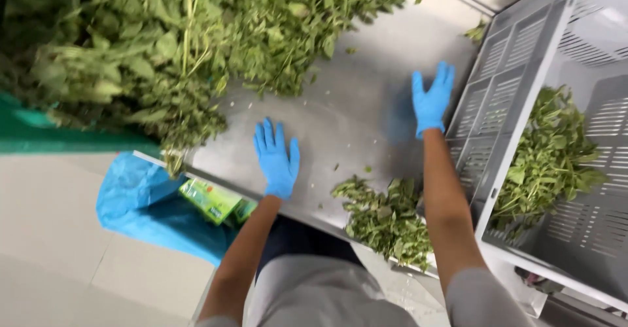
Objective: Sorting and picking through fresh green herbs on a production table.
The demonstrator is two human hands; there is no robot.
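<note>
Head view looks straight down on a steel worktop (366, 104) whose near edge runs on a slant from the lower right up to the left. Nearest, a small heap of cut green leaves (386, 219) lies right at that edge, some sprigs hanging over it; the heap stretches along the edge, with no single direction to its stems. Below the edge at left, a blue plastic bag (147, 206) holds a green carton (209, 199). The left hand (277, 160), in a blue glove, lies flat on the steel just left of the heap, fingers spread wide and pointing away, gripping nothing. Bare steel lies open between both hands. The right hand (432, 101), gloved too, rests farther out with fingers splayed and empty, close beside the wall of a grey slotted crate (504, 98) that bounds the worktop on the right; more leaves (546, 157) lie inside it. Farthest, a large pile of leafy stalks (163, 45) covers the far left.
</note>
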